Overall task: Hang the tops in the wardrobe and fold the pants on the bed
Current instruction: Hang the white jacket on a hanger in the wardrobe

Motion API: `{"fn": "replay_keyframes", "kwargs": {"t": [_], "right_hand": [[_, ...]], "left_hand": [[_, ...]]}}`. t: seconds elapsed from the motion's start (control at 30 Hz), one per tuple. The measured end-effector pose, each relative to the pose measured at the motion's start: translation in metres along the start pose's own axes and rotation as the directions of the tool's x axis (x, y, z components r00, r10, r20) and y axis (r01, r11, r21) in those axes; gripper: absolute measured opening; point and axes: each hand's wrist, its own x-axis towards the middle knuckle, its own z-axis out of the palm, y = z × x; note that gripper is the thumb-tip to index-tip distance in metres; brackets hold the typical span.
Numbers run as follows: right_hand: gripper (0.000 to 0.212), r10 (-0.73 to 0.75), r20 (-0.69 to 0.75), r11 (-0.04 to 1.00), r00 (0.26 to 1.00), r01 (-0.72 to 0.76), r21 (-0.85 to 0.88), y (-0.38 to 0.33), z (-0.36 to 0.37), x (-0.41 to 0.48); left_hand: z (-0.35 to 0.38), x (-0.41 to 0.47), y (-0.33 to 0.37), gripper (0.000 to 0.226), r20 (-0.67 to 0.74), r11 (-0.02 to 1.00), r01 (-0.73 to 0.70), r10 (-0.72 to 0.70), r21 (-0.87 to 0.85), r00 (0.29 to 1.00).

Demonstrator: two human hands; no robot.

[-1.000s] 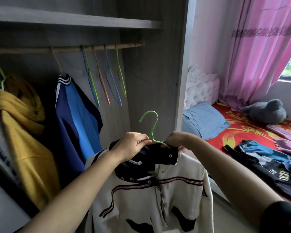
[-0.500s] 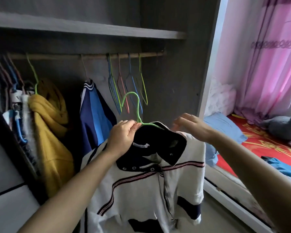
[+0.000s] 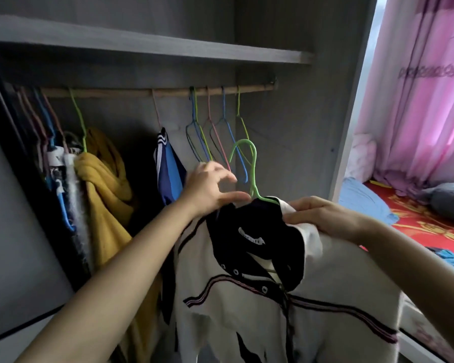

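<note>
You hold the white top (image 3: 247, 318) below the wardrobe rail (image 3: 131, 92), not yet hung: left hand (image 3: 210, 189) pinches the green hanger (image 3: 252, 163) at its neck to steady the hook, right hand (image 3: 323, 218) grips the shoulder cloth, apparently seating it on the hanger.

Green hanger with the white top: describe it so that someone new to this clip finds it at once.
Look in the open wardrobe, below the rod and its empty hangers. There, between the left hand and right hand, a hanger carries a white top with a dark collar. Unlike its neighbours, its green hook stands free, on no rod.
</note>
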Motion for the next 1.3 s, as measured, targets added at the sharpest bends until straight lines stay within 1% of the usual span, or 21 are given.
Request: {"fn": "replay_keyframes", "kwargs": {"t": [0.03,0.07,0.1,0.13,0.17,0.2,0.27,0.3,0.37,0.47,0.53,0.6,0.67,0.73,0.83,0.93,1.03,1.1,1.17,1.27,1.3], "right_hand": [[0.020,0.013,0.016,1.000,1.000,-0.013,-0.011,0.000,0.000,-0.003],[0.021,0.018,0.015,0.999,1.000,-0.018,-0.029,0.002,-0.003,-0.006],[0.021,0.022,-0.008,0.998,1.000,-0.022,-0.052,0.004,-0.005,-0.008],[0.021,0.017,-0.043,0.997,0.999,-0.020,-0.077,0.008,-0.008,-0.008],[0.020,0.013,-0.083,0.995,0.996,-0.022,-0.099,0.011,-0.011,-0.007],[0.019,0.010,-0.115,0.993,0.993,-0.024,-0.115,0.016,-0.015,-0.005],[0.018,0.020,-0.149,0.989,0.989,-0.041,-0.139,0.026,-0.018,0.003],[0.018,0.029,-0.152,0.988,0.988,-0.052,-0.145,0.030,-0.017,0.008],[0.022,0.048,-0.131,0.989,0.990,-0.066,-0.136,0.039,-0.012,0.021],[0.020,0.077,-0.077,0.992,0.994,-0.084,-0.090,0.049,-0.004,0.043],[0.017,0.077,-0.039,0.996,0.996,-0.079,-0.042,0.054,-0.002,0.058],[0.016,0.070,-0.011,0.998,0.997,-0.070,-0.007,0.058,-0.003,0.073],[0.015,0.066,-0.003,0.998,0.998,-0.066,-0.012,0.059,-0.005,0.090],[0.014,0.067,-0.005,0.998,0.998,-0.067,-0.016,0.059,-0.005,0.108],[0.017,0.059,0.012,0.998,0.998,-0.059,-0.013,0.056,0.000,0.131],[0.027,0.022,0.025,1.000,0.999,-0.021,-0.014,0.048,0.010,0.151],[0.028,-0.022,0.035,0.999,0.999,0.022,-0.024,0.036,0.014,0.167],[0.026,-0.036,0.056,0.998,0.998,0.038,-0.047,0.026,0.010,0.173],[0.024,-0.062,0.059,0.996,0.996,0.065,-0.061,0.013,0.000,0.175],[0.025,-0.181,-0.053,0.977,0.982,0.173,-0.127,-0.009,-0.017,0.184],[0.025,-0.202,-0.078,0.974,0.976,0.193,-0.116,-0.019,-0.021,0.186]], "left_hand": [[-0.006,0.007,-0.010,0.077,-0.064,0.983,0.069,-0.059,0.168,0.996],[-0.012,0.014,-0.020,0.078,-0.180,0.939,0.169,-0.118,0.301,0.977],[-0.019,0.021,-0.031,0.074,-0.295,0.881,0.281,-0.172,0.380,0.940],[-0.024,0.027,-0.042,0.069,-0.363,0.821,0.387,-0.239,0.419,0.900],[-0.029,0.032,-0.052,0.066,-0.369,0.769,0.473,-0.329,0.429,0.869],[-0.033,0.038,-0.061,0.062,-0.328,0.745,0.529,-0.421,0.407,0.846],[-0.037,0.047,-0.073,0.047,-0.246,0.755,0.586,-0.533,0.294,0.810],[-0.035,0.050,-0.077,0.040,-0.255,0.769,0.597,-0.545,0.228,0.799],[-0.028,0.053,-0.081,0.034,-0.329,0.798,0.596,-0.541,0.091,0.774],[-0.017,0.053,-0.080,0.036,-0.412,0.796,0.599,-0.575,-0.084,0.707],[-0.014,0.048,-0.083,0.039,-0.473,0.789,0.602,-0.580,-0.125,0.663],[-0.017,0.042,-0.089,0.041,-0.516,0.800,0.593,-0.549,-0.095,0.658],[-0.023,0.036,-0.097,0.040,-0.528,0.798,0.603,-0.518,-0.013,0.673],[-0.033,0.028,-0.105,0.034,-0.529,0.757,0.651,-0.526,0.066,0.666],[-0.044,0.007,-0.110,0.033,-0.561,0.662,0.743,-0.578,0.103,0.592],[-0.062,-0.009,-0.109,0.035,-0.604,0.619,0.780,-0.590,0.087,0.536],[-0.079,-0.017,-0.104,0.034,-0.631,0.549,0.828,-0.603,0.115,0.487],[-0.085,-0.020,-0.101,0.034,-0.636,0.500,0.846,-0.597,0.182,0.490],[-0.084,-0.019,-0.099,0.033,-0.630,0.455,0.851,-0.587,0.264,0.509],[-0.076,-0.010,-0.097,0.032,-0.622,0.416,0.838,-0.565,0.353,0.543],[-0.073,-0.006,-0.096,0.033,-0.617,0.417,0.835,-0.565,0.360,0.548]]}}
